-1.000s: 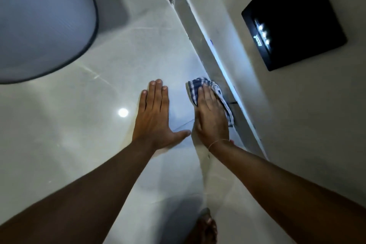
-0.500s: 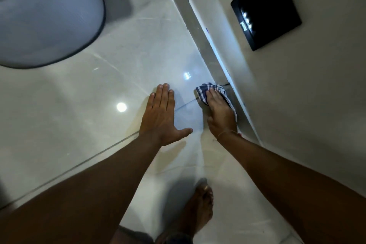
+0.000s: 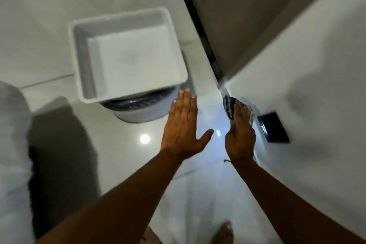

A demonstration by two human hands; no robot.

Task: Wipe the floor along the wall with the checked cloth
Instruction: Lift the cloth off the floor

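My right hand (image 3: pixel 240 134) presses the blue-and-white checked cloth (image 3: pixel 229 108) flat on the glossy pale floor (image 3: pixel 122 150), right at the foot of the white wall (image 3: pixel 309 61). Most of the cloth is hidden under my fingers; its far end sticks out ahead of them. My left hand (image 3: pixel 183 127) lies flat on the floor beside it, fingers together, thumb spread, holding nothing.
A white square tub (image 3: pixel 126 53) stands just ahead of my left hand, resting on a round grey-blue basin (image 3: pixel 142 111). A dark door gap (image 3: pixel 198 24) runs along the wall ahead. A black panel (image 3: pixel 274 129) sits low on the wall. My bare foot (image 3: pixel 225 232) is below.
My view and both hands have moved forward along the wall. The black wall panel is now level with my right hand, and the white tub and door gap have come into view.
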